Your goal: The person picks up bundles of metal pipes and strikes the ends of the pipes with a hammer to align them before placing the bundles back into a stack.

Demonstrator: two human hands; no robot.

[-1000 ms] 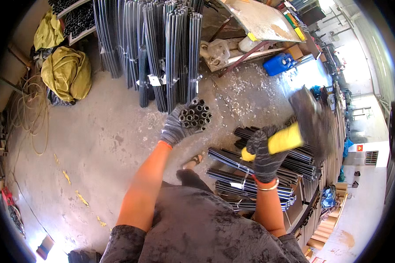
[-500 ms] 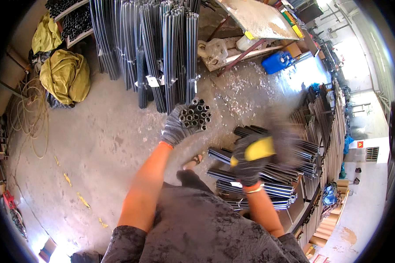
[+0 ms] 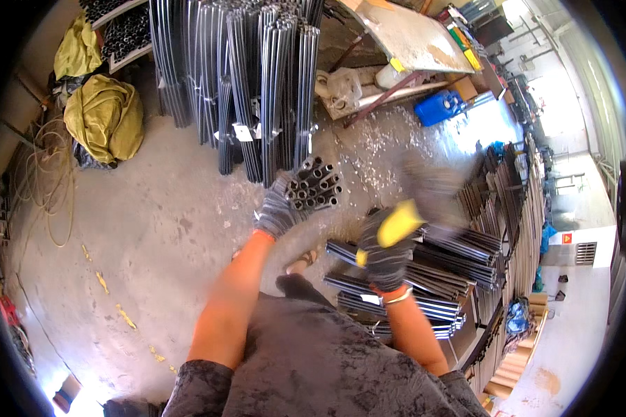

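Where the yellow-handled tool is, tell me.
In the head view, the yellow-handled tool is right of centre, gripped in the right hand, right of the tube bundle in the left hand.

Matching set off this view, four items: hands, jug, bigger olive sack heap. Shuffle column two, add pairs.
Column one
1. Left hand
2. Right hand
3. Blue jug
4. Larger olive sack heap

Column two
A. Near the pale-topped table
B. Gripping a yellow-handled tool, its far end blurred
C. Upper left of the picture
D. Holding a bundle of tubes

Pairs: 1-D, 2-B, 3-A, 4-C
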